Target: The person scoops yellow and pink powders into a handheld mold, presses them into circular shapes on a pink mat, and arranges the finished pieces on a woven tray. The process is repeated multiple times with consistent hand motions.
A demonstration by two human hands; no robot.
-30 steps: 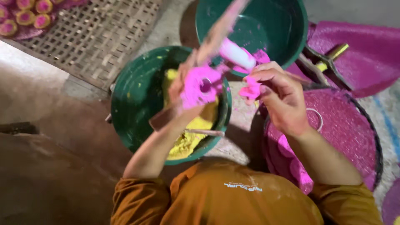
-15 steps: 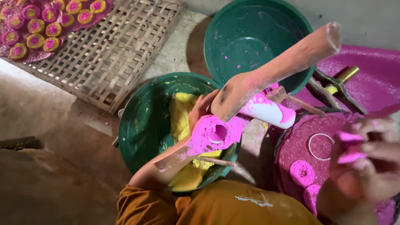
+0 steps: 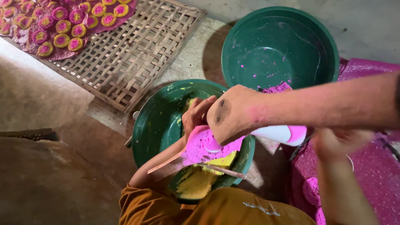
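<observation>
My left hand (image 3: 196,113) reaches into a green basin (image 3: 152,125) and grips a pink mould packed with pink dough (image 3: 202,146); a wooden handle (image 3: 166,163) sticks out below it. Yellow dough (image 3: 196,186) lies in the same basin. Another person's hand (image 3: 233,116) comes in from the right, holding a white cylinder with a pink end (image 3: 281,134) against the pink dough. My right hand (image 3: 335,143) is blurred above the pink tray (image 3: 375,175); I cannot tell what it holds.
A second green basin (image 3: 279,46), speckled with pink crumbs, stands behind. A woven bamboo tray (image 3: 125,58) lies at the back left, with several round pink-and-yellow cakes (image 3: 62,25) on a pink sheet. Pink discs (image 3: 310,189) rest on the pink tray.
The other person's arm has swung down to lie across the right of the view. My right hand has dropped lower over the pink tray. My left hand keeps the mould in the basin.
</observation>
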